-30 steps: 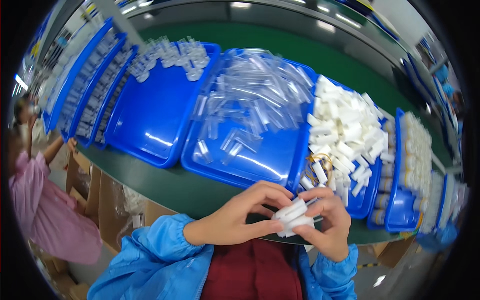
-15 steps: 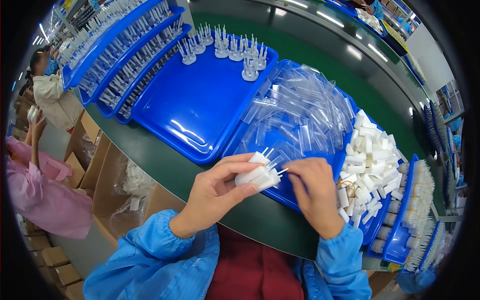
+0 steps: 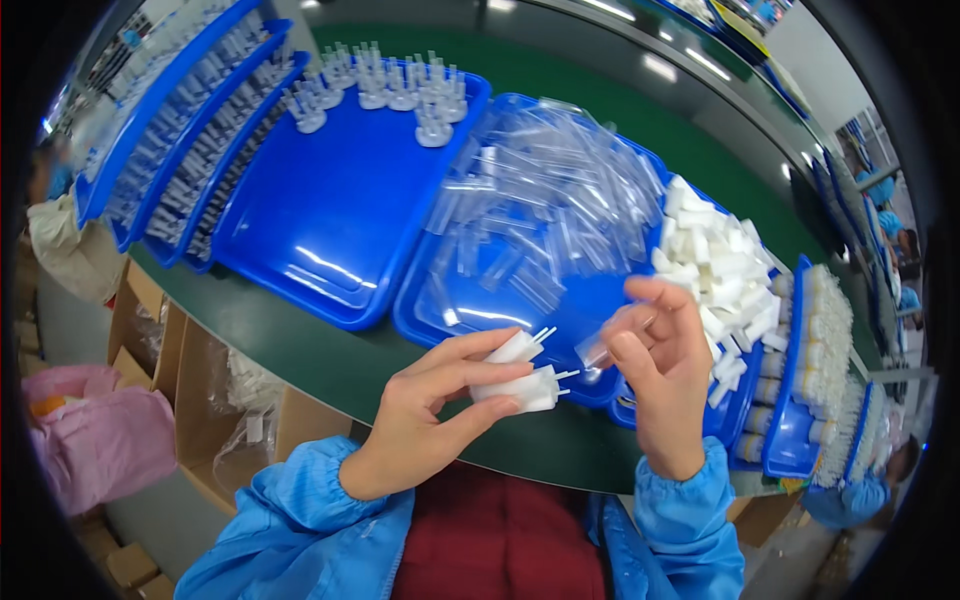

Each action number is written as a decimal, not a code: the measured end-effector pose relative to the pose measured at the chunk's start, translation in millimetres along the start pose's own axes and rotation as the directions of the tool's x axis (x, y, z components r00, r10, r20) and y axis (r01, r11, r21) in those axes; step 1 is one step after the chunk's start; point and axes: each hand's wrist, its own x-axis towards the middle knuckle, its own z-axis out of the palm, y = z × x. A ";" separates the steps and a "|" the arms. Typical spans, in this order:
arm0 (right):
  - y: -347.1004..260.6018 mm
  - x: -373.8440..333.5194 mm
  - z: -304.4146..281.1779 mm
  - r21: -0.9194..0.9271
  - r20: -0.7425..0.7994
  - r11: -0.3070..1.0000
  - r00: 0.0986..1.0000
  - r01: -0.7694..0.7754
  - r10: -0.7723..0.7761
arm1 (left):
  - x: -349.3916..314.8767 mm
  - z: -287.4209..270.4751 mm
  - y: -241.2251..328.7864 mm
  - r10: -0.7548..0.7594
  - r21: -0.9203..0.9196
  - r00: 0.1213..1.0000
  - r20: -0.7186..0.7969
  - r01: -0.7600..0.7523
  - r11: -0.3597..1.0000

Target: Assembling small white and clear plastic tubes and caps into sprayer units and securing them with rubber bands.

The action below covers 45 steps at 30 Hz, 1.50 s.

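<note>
My left hand (image 3: 430,415) is closed around white plastic pieces (image 3: 525,388) with thin white prongs pointing right. The pieces spread apart a little at their prong ends. To their right, my right hand (image 3: 662,365) is raised with its fingers curled, pinching a short clear plastic sleeve (image 3: 594,350). A small gap separates the sleeve from the prongs. Beyond both hands, a blue tray (image 3: 400,318) holds a loose heap of similar clear sleeves (image 3: 560,200).
Left of it lies a blue tray (image 3: 300,230) with several upright pronged assemblies (image 3: 433,125) along its far side. Stacked trays (image 3: 150,160) of such assemblies stand farther left. Right are white blocks (image 3: 715,250) and trays of bristled parts (image 3: 825,350). Cardboard boxes (image 3: 215,410) sit below the table edge.
My right hand has drawn away from the white pieces to the right and lifted, with a clear sleeve now visible in its fingers. My left hand keeps its hold. The whole view has shifted.
</note>
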 end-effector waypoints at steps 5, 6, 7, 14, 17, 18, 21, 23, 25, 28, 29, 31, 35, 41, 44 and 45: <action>11.5 -31.2 -21.5 0.129 -0.084 0.991 0.996 0.028 -0.018 | 6.3 21.9 3.2 0.006 0.034 0.996 0.091 -0.009 0.999; 12.3 -32.0 -22.5 0.169 -0.094 0.984 0.995 0.059 -0.044 | 7.1 26.2 2.4 0.007 0.047 0.995 0.101 -0.012 0.999; 11.5 -33.5 -23.6 0.165 -0.092 0.985 0.995 0.045 -0.030 | 7.0 28.5 2.1 0.009 0.067 0.994 0.105 -0.017 0.998; 21.2 -40.3 -30.9 -0.045 -0.088 0.985 0.981 0.167 -0.171 | 3.3 37.4 2.0 -0.059 0.021 0.995 0.083 0.058 0.998; 24.8 -43.2 -32.7 -0.153 -0.087 0.955 0.959 0.254 -0.269 | 1.9 40.8 2.1 -0.095 -0.008 0.993 0.074 0.096 0.995; 25.1 -43.5 -33.1 -0.165 -0.089 0.950 0.955 0.266 -0.283 | 1.8 41.8 1.5 -0.096 -0.011 0.993 0.073 0.097 0.995; 23.9 -43.3 -38.2 -0.178 -0.081 0.950 0.958 0.258 -0.276 | 2.8 43.6 0.7 -0.088 0.016 0.993 0.085 0.087 0.996; 19.7 -43.0 -43.5 -0.177 -0.058 0.970 0.982 0.168 -0.180 | 2.9 45.1 -0.5 -0.086 0.035 0.992 0.090 0.083 0.996; 19.2 -43.9 -45.2 -0.146 -0.066 0.984 0.992 0.101 -0.112 | 1.4 46.4 -2.2 -0.090 0.046 0.992 0.086 0.086 0.995; 24.4 -47.9 -39.5 -0.060 -0.121 0.992 0.986 0.111 -0.118 | 0.3 50.4 -1.4 -0.106 -0.005 0.991 0.078 0.107 0.994; 29.0 -50.4 -35.8 -0.042 -0.139 0.986 0.976 0.162 -0.166 | 0.9 49.9 -0.6 -0.086 0.008 0.993 0.087 0.085 0.996; 39.0 -52.5 -33.0 -0.055 -0.144 0.958 0.947 0.282 -0.287 | 1.3 47.1 0.7 -0.046 0.036 0.994 0.099 0.043 0.998; 51.2 -55.4 -27.9 -0.112 -0.116 0.894 0.888 0.434 -0.445 | 2.1 48.5 -1.5 0.007 0.119 0.996 0.089 -0.018 0.993; 45.1 -57.9 -23.5 0.002 -0.216 0.976 0.953 0.218 -0.213 | 3.7 52.9 2.4 0.101 0.324 0.991 0.089 -0.125 0.938; 33.1 -52.1 -31.5 0.047 -0.194 0.996 0.979 0.075 -0.065 | 4.0 54.1 10.4 0.117 0.397 0.984 0.138 -0.163 0.903; 31.7 -52.2 -32.1 0.030 -0.158 0.998 0.987 0.050 -0.044 | 3.4 54.0 11.0 0.103 0.408 0.983 0.151 -0.157 0.899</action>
